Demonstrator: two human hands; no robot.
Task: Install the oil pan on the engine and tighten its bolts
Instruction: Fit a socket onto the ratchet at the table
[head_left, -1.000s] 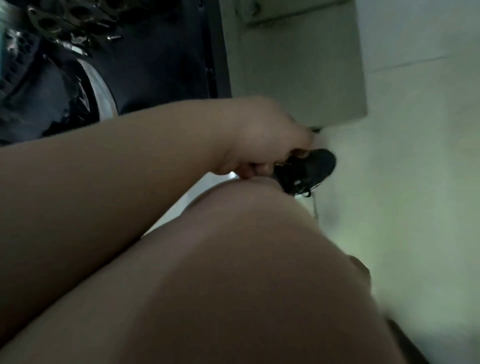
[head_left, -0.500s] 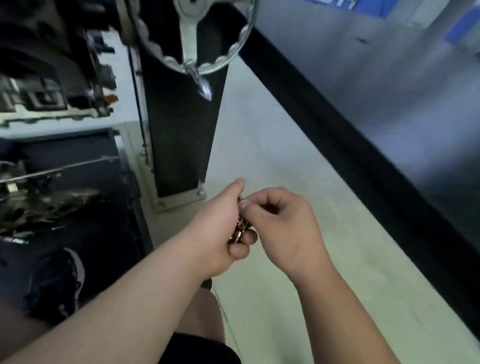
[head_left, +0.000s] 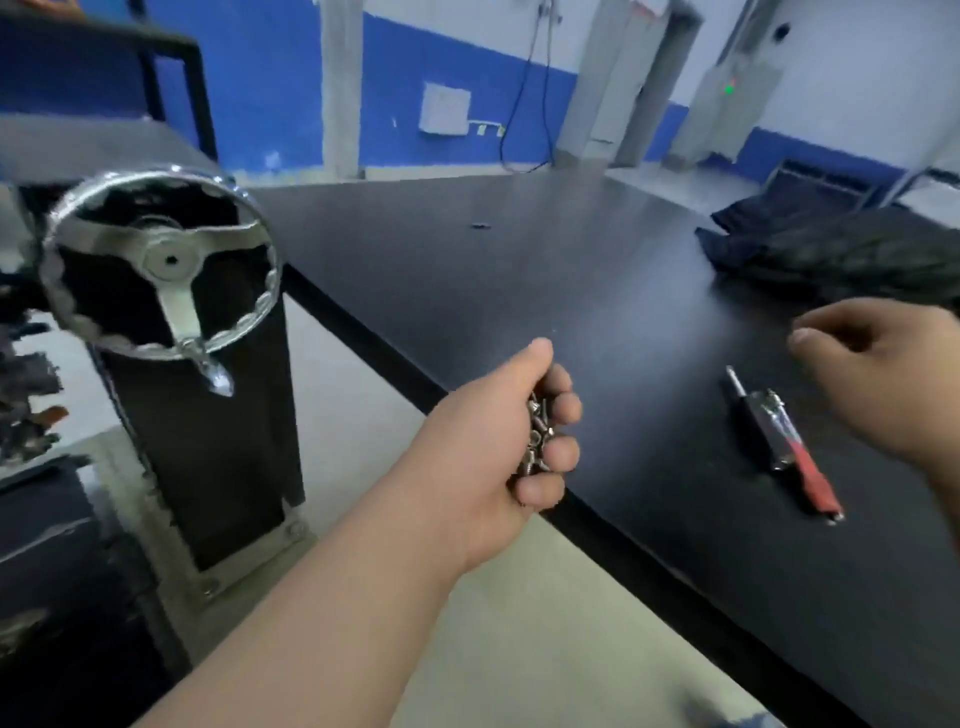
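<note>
The left hand (head_left: 498, 441), holding a cluster of bolts (head_left: 535, 436), sits over the near edge of the bench (head_left: 519, 260), with a stand's handwheel (head_left: 161, 265) to its left. On the bench a tool (head_left: 779, 436) lies right of that hand, below the right hand (head_left: 878, 374). Behind them, far right, lies what may be a bag (head_left: 831, 249).

We can't count the bolts (head_left: 535, 441); the left hand (head_left: 493, 447) covers most. We can't see inside the right hand (head_left: 883, 379). The machinery (head_left: 23, 400) is cropped left and blurred; the dark speck (head_left: 480, 225) is too small to identify.
</note>
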